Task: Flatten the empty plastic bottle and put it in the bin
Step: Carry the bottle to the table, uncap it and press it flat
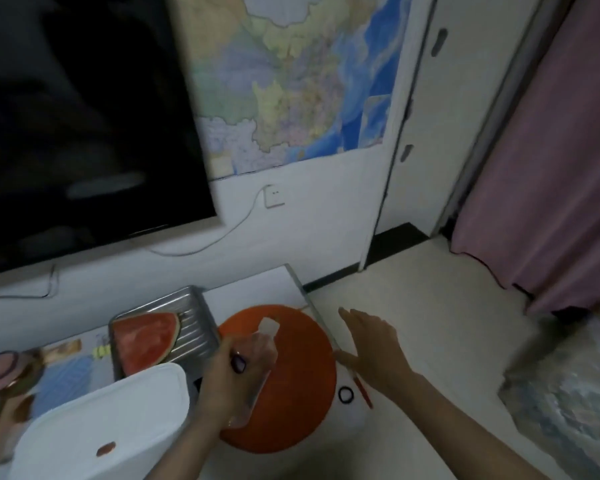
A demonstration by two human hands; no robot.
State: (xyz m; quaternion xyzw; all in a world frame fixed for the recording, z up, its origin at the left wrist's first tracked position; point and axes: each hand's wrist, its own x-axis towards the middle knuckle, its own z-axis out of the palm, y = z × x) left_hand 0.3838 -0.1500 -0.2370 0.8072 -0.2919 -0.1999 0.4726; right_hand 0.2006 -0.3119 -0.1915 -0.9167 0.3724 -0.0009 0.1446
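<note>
My left hand (219,386) grips a clear empty plastic bottle (262,355) around its body, its white cap pointing up and away from me. The bottle hangs over a round orange board (302,393). My right hand (371,348) is open to the right of the bottle, fingers spread, apart from it and holding nothing. A white lidded container (111,424), perhaps the bin, stands at the lower left beside my left wrist; I cannot tell what it is for sure.
A metal tray (201,323) holds a watermelon slice (146,337) behind the white container. A black ring (346,394) and a red stick (364,393) lie by the table's right edge. A dark screen, a wall map and a pink curtain (548,168) surround the area.
</note>
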